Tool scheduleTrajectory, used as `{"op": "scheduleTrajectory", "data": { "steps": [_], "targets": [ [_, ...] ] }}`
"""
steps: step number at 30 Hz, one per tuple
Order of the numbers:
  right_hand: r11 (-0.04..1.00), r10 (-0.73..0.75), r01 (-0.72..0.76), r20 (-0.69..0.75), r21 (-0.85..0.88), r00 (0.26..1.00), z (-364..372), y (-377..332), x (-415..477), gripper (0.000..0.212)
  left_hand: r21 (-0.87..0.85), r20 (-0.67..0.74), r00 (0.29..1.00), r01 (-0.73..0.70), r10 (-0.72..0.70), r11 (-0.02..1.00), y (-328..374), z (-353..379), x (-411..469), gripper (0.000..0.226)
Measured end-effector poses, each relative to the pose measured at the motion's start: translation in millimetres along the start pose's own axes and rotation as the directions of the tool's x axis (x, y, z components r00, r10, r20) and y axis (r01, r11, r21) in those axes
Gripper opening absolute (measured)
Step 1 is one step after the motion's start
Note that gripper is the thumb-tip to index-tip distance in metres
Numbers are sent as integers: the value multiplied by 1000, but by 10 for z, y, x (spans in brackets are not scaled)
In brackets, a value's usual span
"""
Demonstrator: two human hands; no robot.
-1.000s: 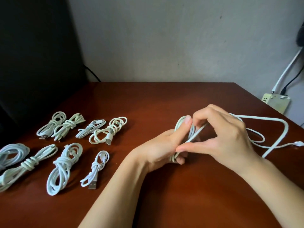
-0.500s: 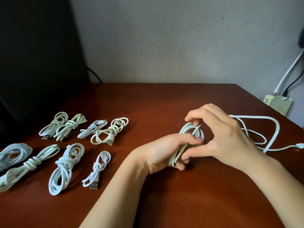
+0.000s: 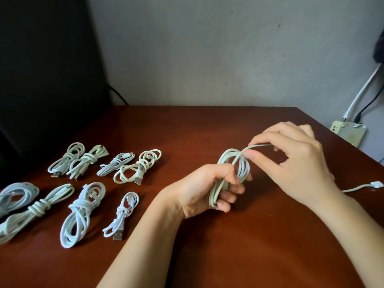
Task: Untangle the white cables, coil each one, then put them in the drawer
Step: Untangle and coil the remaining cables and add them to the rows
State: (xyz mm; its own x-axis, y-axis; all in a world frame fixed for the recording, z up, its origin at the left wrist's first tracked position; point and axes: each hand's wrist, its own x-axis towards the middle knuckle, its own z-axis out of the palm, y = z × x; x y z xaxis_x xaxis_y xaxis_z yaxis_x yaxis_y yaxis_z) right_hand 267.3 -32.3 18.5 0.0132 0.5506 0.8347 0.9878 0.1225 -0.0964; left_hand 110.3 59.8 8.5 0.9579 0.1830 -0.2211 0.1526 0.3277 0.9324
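You're mid-coil: your left hand grips the looped cable just above the table while your right hand pinches its free strand, so next wrap the trailing tail around the bundle.

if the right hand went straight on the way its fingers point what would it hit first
Probably the cable coil held by the left hand; the right hand points leftward at its top loops.
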Motion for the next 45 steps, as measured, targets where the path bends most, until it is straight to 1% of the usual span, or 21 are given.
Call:
{"op": "scheduleTrajectory", "data": {
  "steps": [2,4,7,9,13,15,18,20,22,26,29,33,36,39,42,44,45],
  "targets": [
    [1000,-16,17,-49,19,999,-4,-18,5,32,14,-10,1000,6,-6,1000,-6,6,-1,42],
    [999,-37,38,-83,10,996,-5,-31,9,32,32,-22,1000,15,-14,999,-7,16,0,36],
    [997,-68,64,-97,-42,993,7,-29,5,35,51,-25,1000,-11,12,999,-15,29,6,34],
    [994,-87,81,-105,-67,991,16,-27,-4,35,77,-40,999,-30,34,997,-28,36,6,28],
    [990,-116,105,-121,-90,986,36,-41,-14,32,79,-66,998,-15,20,997,-34,66,6,28],
    [991,-98,87,-121,-98,988,47,-42,-16,29,30,-69,998,-13,15,999,-23,71,8,28],
    [995,-67,59,-104,-78,992,56,-39,-36,18,-88,-94,995,-44,36,995,4,64,12,27],
    [997,-48,41,-100,-66,994,53,-42,-58,12,-162,-158,985,-91,65,983,15,56,18,26],
    [996,-22,13,-99,-85,995,45,-40,-66,13,-219,-237,966,-156,103,963,26,39,36,25],
    [994,0,-11,-102,-107,995,52,-11,-68,13,-354,-364,913,-317,182,880,56,-40,58,35],
    [999,22,-24,-99,-25,995,65,-43,-78,19,-451,-396,890,-401,224,798,81,-94,36,44],
    [993,16,-15,-10,116,1000,76,-154,-89,24,-547,-426,864,-483,270,683,100,-129,5,48],
    [961,67,-90,96,262,993,100,-258,-105,27,-529,-470,830,-537,300,656,102,-125,1,51],
    [897,180,-251,218,365,959,129,-353,-118,31,-466,-500,807,-557,315,687,100,-116,10,51],
    [794,328,-457,350,401,877,141,-391,-121,36,-405,-487,810,-541,327,737,88,-107,18,49],
    [754,366,-529,420,389,830,129,-390,-116,39,-335,-482,811,-522,333,784,75,-107,23,46],
    [754,364,-540,446,374,818,122,-386,-110,40,-302,-481,812,-507,330,807,71,-107,24,45]
  ]
}}
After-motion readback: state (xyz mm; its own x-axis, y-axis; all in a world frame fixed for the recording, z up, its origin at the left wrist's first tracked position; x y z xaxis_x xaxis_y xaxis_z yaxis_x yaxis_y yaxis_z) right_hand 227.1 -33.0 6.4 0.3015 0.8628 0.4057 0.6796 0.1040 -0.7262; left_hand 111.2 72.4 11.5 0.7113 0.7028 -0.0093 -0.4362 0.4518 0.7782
